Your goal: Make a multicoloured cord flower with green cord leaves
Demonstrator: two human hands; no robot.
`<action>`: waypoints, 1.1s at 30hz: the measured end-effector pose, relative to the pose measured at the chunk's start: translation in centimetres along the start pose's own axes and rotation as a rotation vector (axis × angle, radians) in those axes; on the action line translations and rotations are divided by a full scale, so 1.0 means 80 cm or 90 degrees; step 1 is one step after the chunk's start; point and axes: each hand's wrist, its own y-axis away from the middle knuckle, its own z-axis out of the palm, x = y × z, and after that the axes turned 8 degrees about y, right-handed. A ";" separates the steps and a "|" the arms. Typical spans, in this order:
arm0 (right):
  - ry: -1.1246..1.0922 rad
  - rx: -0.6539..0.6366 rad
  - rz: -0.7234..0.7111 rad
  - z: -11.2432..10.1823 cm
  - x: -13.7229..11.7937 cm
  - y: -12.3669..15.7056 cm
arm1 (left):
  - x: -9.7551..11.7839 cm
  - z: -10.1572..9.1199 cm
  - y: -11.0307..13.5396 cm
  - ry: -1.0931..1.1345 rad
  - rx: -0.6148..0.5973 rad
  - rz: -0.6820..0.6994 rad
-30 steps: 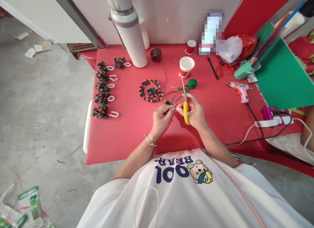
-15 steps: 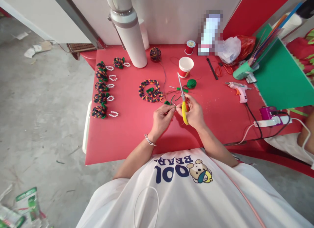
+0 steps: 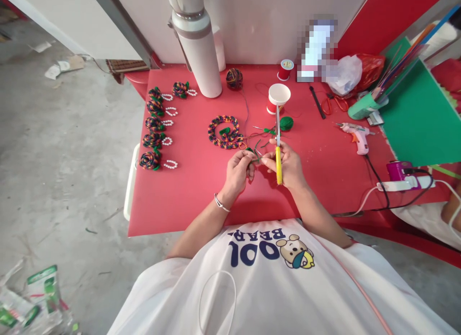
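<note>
My left hand (image 3: 237, 173) is closed in a pinch on a small piece of green yarn (image 3: 258, 155). Scissors with a yellow handle (image 3: 278, 164) rest in my right hand (image 3: 291, 168), blades pointing away from me. That hand's thumb and fingertip also come close to the green yarn; whether they grip it is too small to tell. Just beyond my hands lies a coiled multicoloured braided cord (image 3: 213, 133) with a green bit inside the coil. A green yarn ball (image 3: 286, 124) and a thin hook-like tool (image 3: 258, 128) with green yarn lie beyond the scissors.
Several yarn rosettes (image 3: 150, 160) with white bead loops (image 3: 170, 164) line the table's left side. A white bottle (image 3: 200, 61), multicoloured yarn ball (image 3: 234, 79) and paper cup (image 3: 279, 94) stand at the back. To the right are a pink glue gun (image 3: 358, 138) and power strip (image 3: 406, 184).
The scissors have turned in my right hand, so the blades point straighter ahead. My fingertips have drawn slightly apart at the green yarn. The whole view has shifted a little.
</note>
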 end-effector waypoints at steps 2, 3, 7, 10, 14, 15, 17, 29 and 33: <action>-0.008 -0.002 0.005 -0.001 0.001 -0.002 | 0.002 0.001 0.001 0.001 -0.034 -0.042; -0.009 -0.003 0.005 -0.001 0.002 -0.003 | 0.003 0.001 0.003 -0.007 -0.050 -0.060; -0.008 0.003 -0.004 -0.002 0.006 -0.007 | 0.004 -0.001 0.008 -0.018 -0.073 -0.084; -0.003 0.002 -0.010 -0.003 0.009 -0.008 | 0.003 -0.003 0.007 -0.013 -0.076 -0.087; 0.011 -0.001 -0.023 -0.007 0.011 -0.009 | 0.006 -0.005 0.004 -0.026 -0.076 -0.088; 0.013 0.000 -0.023 -0.007 0.011 -0.009 | 0.007 -0.005 0.003 -0.024 -0.075 -0.090; 0.011 0.013 -0.020 -0.008 0.010 -0.010 | 0.009 -0.005 0.003 -0.020 -0.068 -0.097; 0.303 -0.054 -0.159 -0.048 0.012 0.025 | 0.012 -0.002 0.004 0.018 -0.025 -0.010; 0.525 -0.111 -0.191 -0.066 0.012 0.045 | 0.010 -0.002 0.004 0.008 -0.023 0.012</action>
